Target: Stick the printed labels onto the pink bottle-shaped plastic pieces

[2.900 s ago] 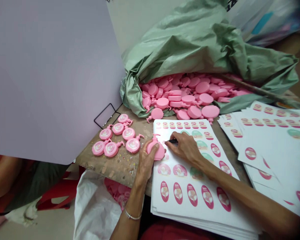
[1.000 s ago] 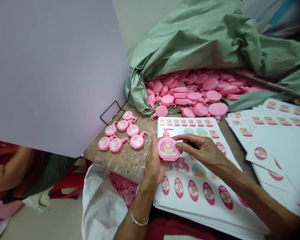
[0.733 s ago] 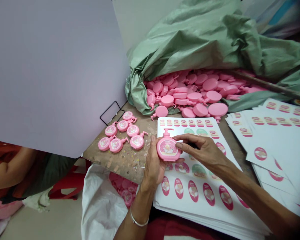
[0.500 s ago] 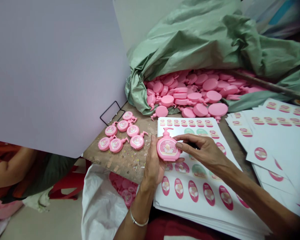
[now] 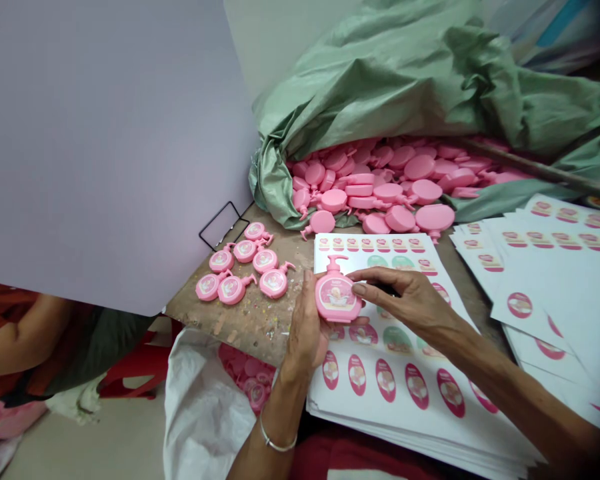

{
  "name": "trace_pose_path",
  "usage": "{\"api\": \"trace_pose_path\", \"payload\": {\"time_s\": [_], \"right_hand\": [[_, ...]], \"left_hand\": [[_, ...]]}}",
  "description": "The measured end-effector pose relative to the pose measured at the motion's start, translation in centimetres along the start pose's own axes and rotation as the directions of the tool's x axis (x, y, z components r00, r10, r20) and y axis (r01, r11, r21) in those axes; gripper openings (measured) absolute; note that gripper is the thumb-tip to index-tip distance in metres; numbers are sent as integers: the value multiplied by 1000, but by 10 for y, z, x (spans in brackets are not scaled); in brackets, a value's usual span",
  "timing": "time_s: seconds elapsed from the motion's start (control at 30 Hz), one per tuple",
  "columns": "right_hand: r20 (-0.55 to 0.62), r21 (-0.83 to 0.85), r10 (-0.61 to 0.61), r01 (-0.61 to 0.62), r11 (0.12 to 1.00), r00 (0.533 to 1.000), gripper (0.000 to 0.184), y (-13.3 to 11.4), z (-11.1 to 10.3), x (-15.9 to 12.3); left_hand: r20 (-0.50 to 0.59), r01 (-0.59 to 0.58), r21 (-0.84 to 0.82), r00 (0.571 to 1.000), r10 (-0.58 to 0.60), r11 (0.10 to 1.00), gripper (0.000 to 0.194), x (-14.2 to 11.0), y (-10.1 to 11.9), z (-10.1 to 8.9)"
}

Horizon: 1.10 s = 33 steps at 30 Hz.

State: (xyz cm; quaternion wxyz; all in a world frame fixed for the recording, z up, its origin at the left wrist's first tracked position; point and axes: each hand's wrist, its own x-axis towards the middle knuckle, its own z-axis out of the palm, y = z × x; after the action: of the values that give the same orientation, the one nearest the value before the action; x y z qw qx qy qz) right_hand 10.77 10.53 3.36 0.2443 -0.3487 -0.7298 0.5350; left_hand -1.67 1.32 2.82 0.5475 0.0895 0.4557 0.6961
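My left hand [image 5: 306, 328] grips a small pink toy pump bottle [image 5: 336, 296] from its left side, label face up, above a sticker sheet [image 5: 405, 373]. My right hand [image 5: 413, 301] reaches in from the right, its thumb pressed on the bottle's right edge and fingers curled around a thin dark tool that mostly hides under them. The sheet carries rows of pink and green oval stickers and tops a stack.
Several labelled pink bottles [image 5: 243, 268] lie on the worn wooden board [image 5: 240, 320]. A green sack [image 5: 405, 80] spills unlabelled pink bottles [image 5: 380, 190]. More sticker sheets [image 5: 545, 267] fan out right. A white bag [image 5: 205, 413] hangs below; another person's arm [image 5: 15, 347] shows at left.
Since 2.9 s ago the bottle was lifted off the sheet and now shows a sticker on its face. Over the last second both hands have stayed almost still.
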Motion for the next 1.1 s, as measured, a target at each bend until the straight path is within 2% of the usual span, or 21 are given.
{"api": "trace_pose_path", "payload": {"time_s": [0.4,0.53,0.6,0.63,0.7,0.73,0.77,0.9,0.97,1.03,1.07,1.1], "right_hand": [[-8,-31,0,-1,1000,1000,40,-2,-1,0],[-6,-92,-13,13,996,1000,41,-1,-3,-1],[-57,-243,-66,50,969,996,45,-1,-7,-3],[-119,-355,-119,70,932,986,48,-2,-9,-3],[-245,-546,-266,94,833,932,59,-4,-10,-4],[-276,-582,-324,111,805,905,65,-6,-8,-3],[-276,-578,-358,143,803,892,72,-7,-5,-3],[-163,-475,-354,241,846,921,87,1,6,11],[-187,-564,-373,212,798,909,83,18,-2,25],[-233,-688,-366,113,717,901,72,39,-25,45],[-277,-732,-317,14,681,907,62,50,-39,56],[-324,-775,-241,-111,623,915,57,60,-53,67]], "left_hand": [[41,14,-24,999,-13,1000,51,-1,3,3],[98,-43,35,994,40,998,43,-4,3,1],[132,-84,93,989,72,992,39,-4,2,-2],[145,-92,114,987,75,989,40,-5,2,-4],[164,-83,118,984,63,990,46,-5,2,-6],[180,-67,115,983,46,991,50,-6,2,-7],[202,-51,123,979,26,991,53,-7,2,-7],[278,-34,212,960,-27,977,57,-13,0,-11],[238,-6,230,970,-50,973,51,-11,1,-20],[112,-31,303,994,-3,952,42,-2,4,-34],[27,-89,385,996,85,919,39,5,6,-42],[-57,-162,488,975,216,858,36,14,10,-49]]}}
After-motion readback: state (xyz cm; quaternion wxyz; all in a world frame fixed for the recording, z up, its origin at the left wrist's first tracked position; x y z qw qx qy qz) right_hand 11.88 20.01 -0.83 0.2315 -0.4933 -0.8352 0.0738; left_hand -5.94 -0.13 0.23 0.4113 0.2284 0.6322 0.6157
